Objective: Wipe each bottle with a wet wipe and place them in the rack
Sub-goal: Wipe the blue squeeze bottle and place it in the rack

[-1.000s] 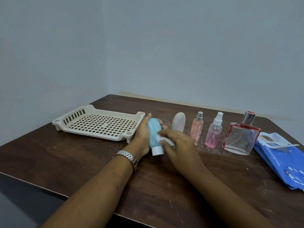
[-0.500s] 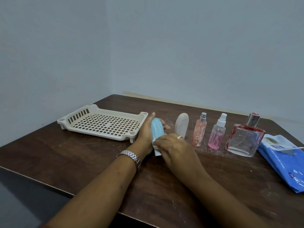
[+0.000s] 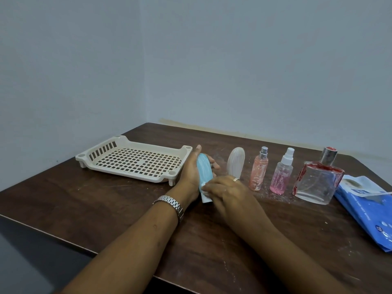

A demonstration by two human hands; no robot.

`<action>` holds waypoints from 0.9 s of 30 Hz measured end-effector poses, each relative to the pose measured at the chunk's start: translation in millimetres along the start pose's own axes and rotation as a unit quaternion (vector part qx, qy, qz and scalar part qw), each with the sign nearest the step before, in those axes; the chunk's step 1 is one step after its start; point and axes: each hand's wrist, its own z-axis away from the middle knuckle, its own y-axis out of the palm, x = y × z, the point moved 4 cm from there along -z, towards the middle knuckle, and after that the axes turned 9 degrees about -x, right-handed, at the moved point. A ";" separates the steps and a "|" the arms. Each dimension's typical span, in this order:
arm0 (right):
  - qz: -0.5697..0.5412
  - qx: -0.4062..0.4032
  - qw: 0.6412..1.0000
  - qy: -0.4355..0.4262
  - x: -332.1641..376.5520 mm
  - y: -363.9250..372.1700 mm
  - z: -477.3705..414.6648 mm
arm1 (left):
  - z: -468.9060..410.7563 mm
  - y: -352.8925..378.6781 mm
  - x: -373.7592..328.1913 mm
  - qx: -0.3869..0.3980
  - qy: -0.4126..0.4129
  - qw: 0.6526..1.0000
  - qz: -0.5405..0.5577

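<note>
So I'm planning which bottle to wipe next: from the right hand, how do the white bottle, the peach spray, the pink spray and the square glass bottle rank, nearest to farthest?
1. White bottle, just behind the right hand.
2. Peach spray, to its right.
3. Pink spray, further right.
4. Square glass bottle, far right by the blue pack.

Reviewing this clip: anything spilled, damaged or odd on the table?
Yes. Pale specks or residue are scattered on the dark wooden table around the two pink spray bottles. The square clear glass perfume bottle has patchy red smears along its shoulders and edges. Nothing has tipped over.

Dim, even light (soft focus)
</note>
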 end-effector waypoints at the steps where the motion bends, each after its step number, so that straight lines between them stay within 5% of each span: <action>1: -0.005 -0.009 1.000 0.013 -2.7 -1.0 -1.2 | 1.0 0.6 0.4 0.003 -0.006 1.000 0.006; 18: 0.014 -0.040 0.999 0.002 0.2 -0.7 -11.1 | 1.8 2.6 0.2 0.009 -0.005 1.000 0.023; 27: 0.017 0.013 1.000 -0.018 -7.1 -1.9 0.7 | 1.6 0.2 -0.2 0.002 0.017 1.000 -0.004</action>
